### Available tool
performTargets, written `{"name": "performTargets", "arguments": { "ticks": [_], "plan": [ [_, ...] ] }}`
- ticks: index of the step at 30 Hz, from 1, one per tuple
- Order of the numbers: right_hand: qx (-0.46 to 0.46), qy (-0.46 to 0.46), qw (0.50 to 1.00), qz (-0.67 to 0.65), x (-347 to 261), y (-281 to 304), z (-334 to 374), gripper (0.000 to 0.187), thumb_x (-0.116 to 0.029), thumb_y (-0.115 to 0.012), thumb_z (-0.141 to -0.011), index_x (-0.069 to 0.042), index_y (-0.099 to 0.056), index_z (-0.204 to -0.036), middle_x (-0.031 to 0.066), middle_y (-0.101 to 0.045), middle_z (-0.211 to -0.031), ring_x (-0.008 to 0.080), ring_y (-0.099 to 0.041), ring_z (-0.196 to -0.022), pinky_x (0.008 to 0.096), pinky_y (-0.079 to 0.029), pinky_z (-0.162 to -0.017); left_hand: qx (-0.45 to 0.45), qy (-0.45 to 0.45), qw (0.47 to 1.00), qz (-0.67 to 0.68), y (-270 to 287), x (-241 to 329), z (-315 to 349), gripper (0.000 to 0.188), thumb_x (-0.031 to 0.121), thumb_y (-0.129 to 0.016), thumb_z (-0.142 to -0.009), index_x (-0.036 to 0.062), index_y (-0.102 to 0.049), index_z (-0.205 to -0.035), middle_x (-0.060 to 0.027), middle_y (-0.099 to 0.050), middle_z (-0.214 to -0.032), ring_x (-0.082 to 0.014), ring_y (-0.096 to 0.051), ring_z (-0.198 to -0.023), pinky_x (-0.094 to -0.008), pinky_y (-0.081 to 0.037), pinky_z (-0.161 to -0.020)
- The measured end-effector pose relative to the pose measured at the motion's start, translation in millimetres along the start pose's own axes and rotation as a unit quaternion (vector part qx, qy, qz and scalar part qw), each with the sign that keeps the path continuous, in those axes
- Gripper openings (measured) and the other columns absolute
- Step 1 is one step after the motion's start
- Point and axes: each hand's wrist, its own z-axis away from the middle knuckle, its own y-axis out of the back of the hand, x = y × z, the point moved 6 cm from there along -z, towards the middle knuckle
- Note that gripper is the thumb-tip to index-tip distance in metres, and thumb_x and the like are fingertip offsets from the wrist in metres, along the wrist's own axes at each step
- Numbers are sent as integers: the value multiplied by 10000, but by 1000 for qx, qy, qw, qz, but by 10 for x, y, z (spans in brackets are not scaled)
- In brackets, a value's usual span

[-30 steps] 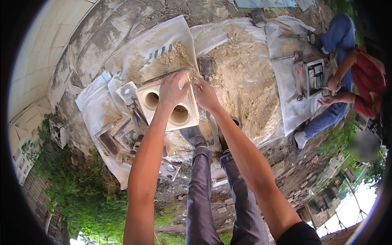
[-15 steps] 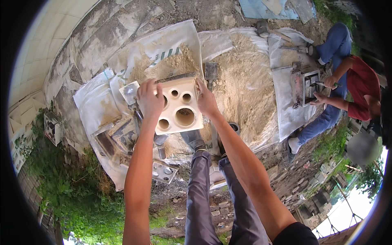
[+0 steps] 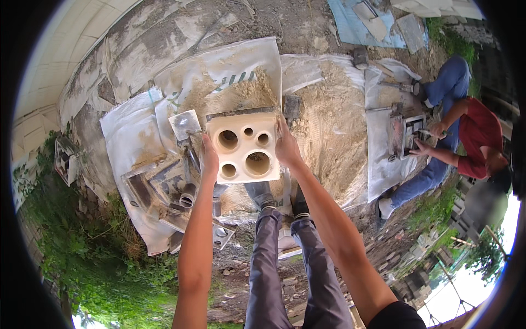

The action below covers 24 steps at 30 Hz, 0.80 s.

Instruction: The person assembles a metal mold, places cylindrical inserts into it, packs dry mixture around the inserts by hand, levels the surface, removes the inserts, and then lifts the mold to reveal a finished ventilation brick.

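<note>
A pale, squarish sand-coloured block point(image 3: 239, 154) with several round holes of differing sizes is held up between my two hands. Against its left side presses my left hand point(image 3: 209, 158). My right hand point(image 3: 286, 145) grips the opposite side near the upper corner. A dark flat edge point(image 3: 241, 113) runs along the block's far side; whether it is attached cannot be made out. Below and to the left, a square-bladed trowel point(image 3: 185, 125) lies near the left hand, with a short metal pipe point(image 3: 187, 196) closer to me.
Loose sand point(image 3: 334, 131) covers white sheeting point(image 3: 129, 131) on the ground. Metal frames point(image 3: 148, 186) and a plate with holes point(image 3: 222, 237) lie at left. My shoes point(image 3: 259, 193) stand under the block. On the right, a seated co-worker point(image 3: 482, 131) handles a rectangular frame point(image 3: 412, 134).
My left hand has slid down from the block's upper left face to its side, uncovering a large hole. The block appears lower and more face-on, and the whole view has shifted slightly.
</note>
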Motion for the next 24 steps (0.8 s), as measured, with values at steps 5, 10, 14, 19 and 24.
{"name": "performTargets", "arguments": {
  "ticks": [5,10,14,19,24],
  "plan": [
    [-39,37,996,-77,663,35,-266,587,18,-439,-830,-53,-376,-1409,262,-506,-1314,400,-497,-1213,415,-392,-1009,-17,8,999,31,-247,-154,298,747,559,-242,-979,-63,-421,-1352,-241,-466,-1369,-362,-427,-1287,-373,-297,-1082],
    [-76,-9,990,-114,568,-57,46,599,-114,-620,-831,-26,-406,-1384,224,-528,-1315,330,-502,-1241,367,-384,-1024,-19,-12,1000,22,-101,-349,503,677,501,-358,-968,-69,-439,-1325,-268,-524,-1288,-395,-493,-1214,-401,-367,-1031],
    [-54,-20,997,59,174,-236,369,773,-172,-718,-779,-35,-297,-1412,237,-549,-1259,368,-513,-1203,421,-409,-995,5,-66,996,-59,87,-503,525,600,296,-580,-862,-64,-431,-1319,-296,-540,-1242,-409,-540,-1152,-424,-437,-963],
    [69,12,991,116,324,-225,373,773,-111,-694,-768,-75,-228,-1385,272,-498,-1278,441,-517,-1143,476,-420,-969,11,-82,987,-141,-196,-134,621,601,151,-612,-797,-18,-387,-1328,-309,-550,-1202,-419,-556,-1110,-468,-453,-923],
    [75,-63,986,137,285,-311,394,682,-77,-650,-779,-67,-270,-1345,271,-553,-1194,447,-564,-1056,501,-449,-902,68,-38,967,-243,-117,-194,640,481,123,-648,-773,-2,-472,-1203,-287,-617,-1066,-429,-609,-978,-490,-492,-822]
  ]
}}
